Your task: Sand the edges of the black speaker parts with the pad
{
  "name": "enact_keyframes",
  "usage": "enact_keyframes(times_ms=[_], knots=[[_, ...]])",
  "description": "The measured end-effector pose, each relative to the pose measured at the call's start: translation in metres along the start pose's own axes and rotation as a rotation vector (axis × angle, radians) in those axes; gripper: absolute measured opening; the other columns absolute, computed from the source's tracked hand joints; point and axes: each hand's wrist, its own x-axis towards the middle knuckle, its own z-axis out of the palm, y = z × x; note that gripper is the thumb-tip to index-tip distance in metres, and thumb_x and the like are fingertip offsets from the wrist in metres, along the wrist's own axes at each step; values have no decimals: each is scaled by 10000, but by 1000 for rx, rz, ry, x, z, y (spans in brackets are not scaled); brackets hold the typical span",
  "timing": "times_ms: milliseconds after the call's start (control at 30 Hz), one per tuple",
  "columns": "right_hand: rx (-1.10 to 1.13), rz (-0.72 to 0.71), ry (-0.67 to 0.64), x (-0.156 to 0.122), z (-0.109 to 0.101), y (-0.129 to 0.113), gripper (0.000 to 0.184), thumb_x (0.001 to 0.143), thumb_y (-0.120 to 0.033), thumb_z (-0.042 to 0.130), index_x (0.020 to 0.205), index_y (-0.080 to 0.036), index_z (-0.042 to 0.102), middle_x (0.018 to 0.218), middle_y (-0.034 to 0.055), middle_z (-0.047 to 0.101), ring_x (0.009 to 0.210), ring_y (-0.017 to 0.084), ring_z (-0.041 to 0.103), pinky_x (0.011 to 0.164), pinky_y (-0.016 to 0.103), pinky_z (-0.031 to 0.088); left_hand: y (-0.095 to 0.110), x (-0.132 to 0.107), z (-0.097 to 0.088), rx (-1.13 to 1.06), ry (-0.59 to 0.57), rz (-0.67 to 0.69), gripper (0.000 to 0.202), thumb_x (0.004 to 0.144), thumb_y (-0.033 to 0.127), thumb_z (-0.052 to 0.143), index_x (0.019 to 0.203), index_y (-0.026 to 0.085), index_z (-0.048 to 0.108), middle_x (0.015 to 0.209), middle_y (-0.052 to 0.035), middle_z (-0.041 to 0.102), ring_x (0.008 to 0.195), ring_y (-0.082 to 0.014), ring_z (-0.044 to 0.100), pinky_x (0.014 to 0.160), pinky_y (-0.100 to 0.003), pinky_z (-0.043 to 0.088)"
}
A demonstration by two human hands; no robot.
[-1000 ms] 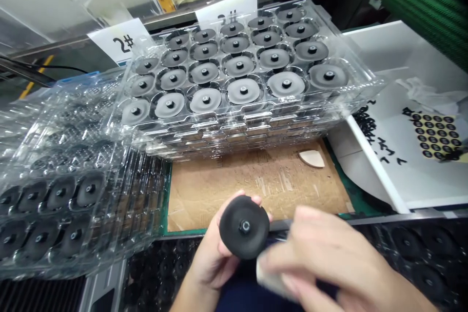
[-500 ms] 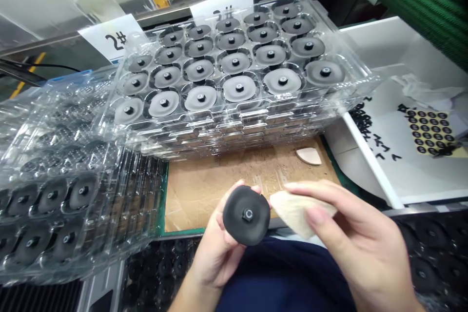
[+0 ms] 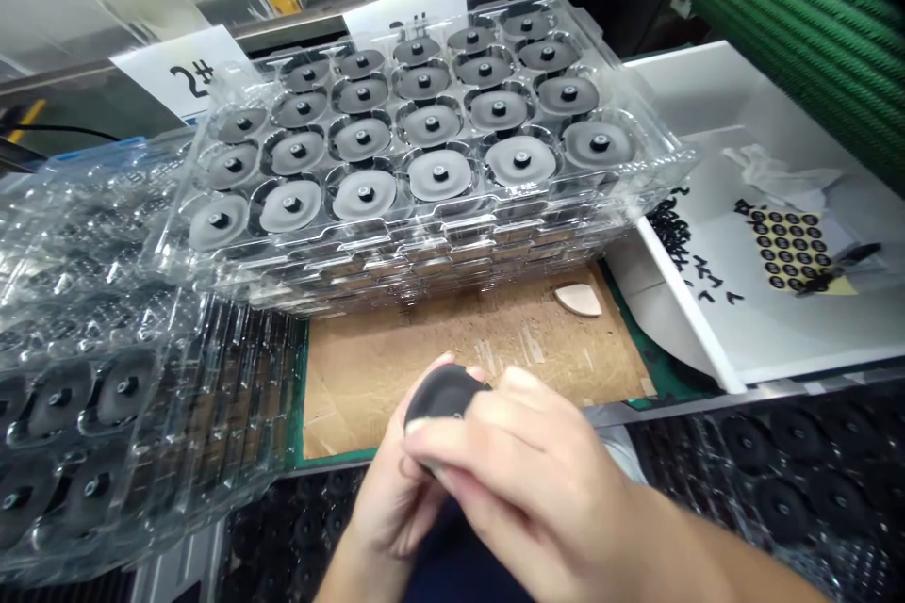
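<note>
A black, rounded-square disc with a small raised hub (image 3: 439,393) is in my left hand (image 3: 386,480), whose fingers curl round its left side and underside. Across the front of this disc lies my right hand (image 3: 544,480), its fingers pinched together at the lower edge. Only a pale sliver shows at those fingertips; the folded cream cloth is otherwise hidden by the hand. Beyond both hands, a second cream cloth piece (image 3: 578,300) rests on the brown cardboard (image 3: 360,367).
A stack of clear plastic trays (image 3: 424,231) holding similar black discs stands behind the cardboard. More clear trays (image 3: 233,377) are piled at left. On the right, a white bin (image 3: 770,339) contains small black clips (image 3: 668,231) and a sheet of round stickers (image 3: 790,250).
My right hand has moved left with the cream cloth and come over the black disc, which it now partly covers. My left hand still holds the disc. The whole view has shifted slightly.
</note>
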Motion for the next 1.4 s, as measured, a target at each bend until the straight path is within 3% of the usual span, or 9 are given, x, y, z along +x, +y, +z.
enact_keyframes(times_ms=[100,267,433,533,800,900,1000,1133,1400], knots=[[15,109,-125,-11,-11,2,218,880,-69,468,993,-145,638,758,2,656,636,122,539,614,283,359,0,3,-13,22,-41,-30,500,628,165,795,1099,273,666,1089,-30,721,1006,-198,655,874,-242,511],[-178,130,-13,-9,-18,23,237,895,-91,487,1045,-173,652,758,5,666,640,143,548,652,315,353,-3,6,-10,-7,-40,-31,556,607,225,817,1136,232,643,1121,-51,708,994,-205,660,862,-234,516],[73,421,158,-18,-2,56,203,914,-229,511,1050,-210,661,964,27,712,874,168,640,745,283,465,10,-4,-1,-91,-160,-48,476,634,292,804,1091,307,671,1192,-8,685,947,-209,689,865,-260,517],[148,654,111,-45,14,66,248,903,-310,495,1038,-209,677,1055,59,704,977,210,644,749,290,517,12,-7,-5,-109,-171,-27,455,638,294,802,1076,299,680,1127,2,717,979,-211,679,881,-260,507],[168,736,8,-83,30,64,264,879,-320,520,1043,-200,689,1035,76,724,913,232,685,680,316,568,6,-4,-3,-54,-162,-18,509,579,306,836,1064,310,682,1097,-2,725,1005,-208,665,896,-258,489],[98,692,136,-67,12,50,260,890,-309,524,1091,-210,656,1101,66,700,970,221,666,704,292,555,3,-7,1,-32,-169,0,515,577,301,838,1068,299,679,1099,-17,723,976,-209,675,892,-273,493],[-32,427,302,-44,-5,27,268,899,-215,533,1154,-253,606,1126,25,682,963,178,646,750,271,508,-4,-9,1,3,-145,33,541,567,298,843,1081,275,676,1087,-36,722,973,-224,670,879,-289,497],[-124,-11,106,-20,-10,13,274,917,-111,462,1115,-198,630,915,22,712,737,144,613,665,293,413,-11,-11,-2,89,-69,32,695,509,362,862,1154,228,641,1065,-67,713,1012,-249,636,904,-304,470],[-111,108,28,-25,1,21,289,927,-129,438,1121,-221,632,875,23,695,749,150,577,706,302,350,-13,-14,-13,106,-48,58,602,554,369,838,1112,226,664,1072,-57,704,1001,-210,625,836,-242,476]])
